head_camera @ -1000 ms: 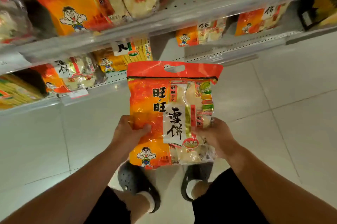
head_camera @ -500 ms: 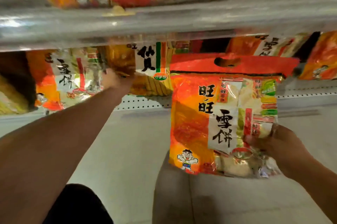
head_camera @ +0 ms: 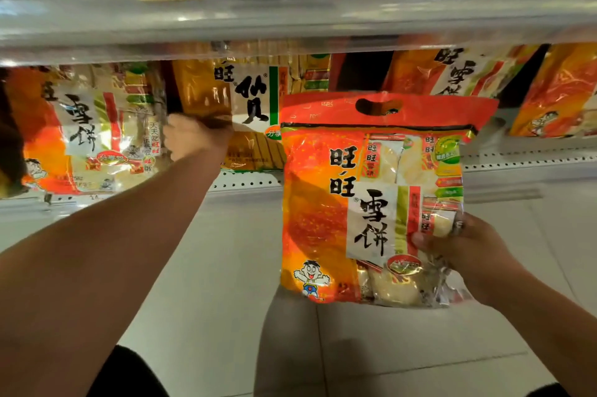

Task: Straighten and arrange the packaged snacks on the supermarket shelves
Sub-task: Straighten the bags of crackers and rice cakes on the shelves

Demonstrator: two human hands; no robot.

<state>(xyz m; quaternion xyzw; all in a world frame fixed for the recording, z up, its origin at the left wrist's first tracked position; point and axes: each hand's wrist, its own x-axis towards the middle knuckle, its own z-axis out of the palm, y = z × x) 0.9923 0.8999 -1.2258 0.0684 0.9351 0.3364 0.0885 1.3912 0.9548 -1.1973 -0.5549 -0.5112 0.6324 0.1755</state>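
— Bag first: orange snack bag [head_camera: 371, 199] held upright in front of the lower shelf [head_camera: 517, 164], right of centre, not yet set down; right hand [head_camera: 465, 251] clamped on its lower right corner, thumb across the front film; where next?

— Left side; left hand [head_camera: 193, 138] far in among the stock, touching the yellow pack [head_camera: 239, 112] near its lower left edge, just right of the leaning orange pack [head_camera: 87, 128]; cannot tell whether gripping or only pushing, fingers hidden behind the pack.

— Handling?

— Probably light for its bulk; crinkly film, likely slick and soft-walled; brittle rice crackers inside by the look, so no squeezing across the middle.

— Better hold, then?

— Red header strip with the punched handle slot [head_camera: 378, 105] at the top, or flat support under the bottom seam; corner pinch lets the bag swing and sag.

— Risk?

— Crushed crackers if jammed into a tight gap; sliding off the shelf lip if placed leaning.
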